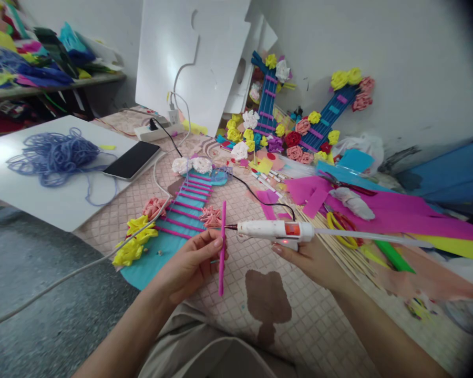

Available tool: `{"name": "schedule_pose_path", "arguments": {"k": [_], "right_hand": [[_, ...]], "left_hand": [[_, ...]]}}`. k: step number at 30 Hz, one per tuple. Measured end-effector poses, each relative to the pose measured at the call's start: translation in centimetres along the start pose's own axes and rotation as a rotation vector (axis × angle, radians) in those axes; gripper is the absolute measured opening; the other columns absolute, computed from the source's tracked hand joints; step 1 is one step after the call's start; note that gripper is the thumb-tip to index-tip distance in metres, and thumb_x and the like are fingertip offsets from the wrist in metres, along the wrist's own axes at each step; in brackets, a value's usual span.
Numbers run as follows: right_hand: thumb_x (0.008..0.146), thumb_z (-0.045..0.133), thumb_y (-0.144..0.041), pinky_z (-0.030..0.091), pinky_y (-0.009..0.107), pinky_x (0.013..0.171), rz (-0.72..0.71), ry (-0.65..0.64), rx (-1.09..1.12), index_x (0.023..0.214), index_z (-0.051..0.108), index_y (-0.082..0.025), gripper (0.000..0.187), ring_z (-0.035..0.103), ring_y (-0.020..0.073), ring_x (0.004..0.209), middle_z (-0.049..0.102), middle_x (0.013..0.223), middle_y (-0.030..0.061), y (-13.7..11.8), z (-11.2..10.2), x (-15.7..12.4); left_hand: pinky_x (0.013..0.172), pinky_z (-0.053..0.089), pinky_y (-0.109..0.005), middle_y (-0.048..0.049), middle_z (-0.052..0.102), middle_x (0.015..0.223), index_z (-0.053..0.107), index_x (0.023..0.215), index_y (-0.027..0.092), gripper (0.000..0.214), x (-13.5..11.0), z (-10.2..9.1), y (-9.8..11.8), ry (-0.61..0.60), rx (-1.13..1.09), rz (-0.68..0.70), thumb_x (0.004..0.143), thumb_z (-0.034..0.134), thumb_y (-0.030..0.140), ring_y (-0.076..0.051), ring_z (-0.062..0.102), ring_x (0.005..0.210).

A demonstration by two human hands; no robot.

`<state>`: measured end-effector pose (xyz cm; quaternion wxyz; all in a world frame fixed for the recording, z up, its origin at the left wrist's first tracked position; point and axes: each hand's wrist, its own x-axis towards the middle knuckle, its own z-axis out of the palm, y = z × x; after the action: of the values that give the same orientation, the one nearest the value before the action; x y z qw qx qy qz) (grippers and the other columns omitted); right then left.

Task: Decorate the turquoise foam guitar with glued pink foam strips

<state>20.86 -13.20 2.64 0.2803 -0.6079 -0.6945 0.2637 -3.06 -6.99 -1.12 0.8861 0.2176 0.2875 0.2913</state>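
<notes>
Between the thumb and fingers of my left hand (199,258) is a slim magenta stick (222,268), held nearly upright in the view. My right hand (307,261) grips a white hot glue gun (268,229), its nozzle pointing left at the stick's middle; whether they touch I cannot tell. A long translucent glue stick (370,236) juts from the gun's back, and a small red light glows near its handle. Just beyond my left hand lies a turquoise guitar-shaped cutout (173,247) with several magenta strips across it. Yellow, pink and white paper flowers (136,244) sit along its edges.
Tangled blue yarn (59,152) and a black phone (132,159) rest on a white board at left. A pale cord (82,268) crosses the left side. Wooden skewers (345,257), scissors and magenta paper (410,210) lie at right. Two decorated blue pieces (327,118) lean at the back.
</notes>
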Motion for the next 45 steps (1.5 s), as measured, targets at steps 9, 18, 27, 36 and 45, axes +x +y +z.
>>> {"name": "schedule_pose_path", "arguments": {"k": [9, 18, 27, 36, 45], "right_hand": [[0.089, 0.054, -0.038, 0.050, 0.029, 0.072, -0.081, 0.075, 0.007, 0.086, 0.064, -0.022, 0.019, 0.064, 0.0192, 0.080, 0.070, 0.082, 0.0003, 0.0, 0.0, 0.8], [0.091, 0.051, -0.041, 0.049, 0.032, 0.080, -0.059, 0.100, 0.001, 0.098, 0.065, -0.021, 0.025, 0.063, 0.0213, 0.089, 0.069, 0.090, 0.0021, 0.6, 0.0, 1.1], [0.091, 0.050, -0.044, 0.049, 0.036, 0.082, -0.047, 0.097, -0.012, 0.097, 0.064, -0.021, 0.028, 0.060, 0.0243, 0.095, 0.068, 0.093, 0.0046, 0.4, -0.1, 1.4], [0.090, 0.049, -0.046, 0.049, 0.032, 0.069, -0.025, 0.048, -0.046, 0.083, 0.065, -0.020, 0.032, 0.061, 0.0215, 0.079, 0.067, 0.078, 0.0031, 0.4, 0.1, 0.4], [0.088, 0.055, -0.043, 0.052, 0.031, 0.073, -0.054, 0.012, -0.006, 0.095, 0.068, -0.021, 0.026, 0.064, 0.0212, 0.081, 0.071, 0.088, 0.0031, 0.0, 0.2, -0.3]], "left_hand": [[0.053, 0.049, -0.015, 0.0023, 0.059, 0.066, 0.063, 0.078, 0.015, 0.026, -0.2, 0.0, -0.1, 0.006, 0.019, -0.028, 0.065, 0.083, 0.024, -0.005, 0.055, 0.056], [0.055, 0.046, -0.016, 0.0022, 0.059, 0.066, 0.062, 0.079, 0.016, 0.028, -0.4, -0.1, -0.2, 0.021, 0.051, -0.045, 0.064, 0.084, 0.026, -0.006, 0.054, 0.057], [0.055, 0.046, -0.016, 0.0022, 0.059, 0.066, 0.062, 0.079, 0.015, 0.028, -0.6, 0.0, -0.1, 0.013, 0.067, -0.058, 0.063, 0.084, 0.025, -0.006, 0.055, 0.057], [0.055, 0.048, -0.016, 0.0031, 0.058, 0.067, 0.063, 0.079, 0.015, 0.024, -0.2, -0.3, 0.1, 0.004, 0.040, -0.030, 0.066, 0.082, 0.022, -0.006, 0.056, 0.057], [0.055, 0.049, -0.015, 0.0035, 0.058, 0.070, 0.064, 0.081, 0.015, 0.020, 0.1, -0.3, 0.3, 0.016, 0.014, 0.006, 0.069, 0.080, 0.019, -0.005, 0.055, 0.058]]}}
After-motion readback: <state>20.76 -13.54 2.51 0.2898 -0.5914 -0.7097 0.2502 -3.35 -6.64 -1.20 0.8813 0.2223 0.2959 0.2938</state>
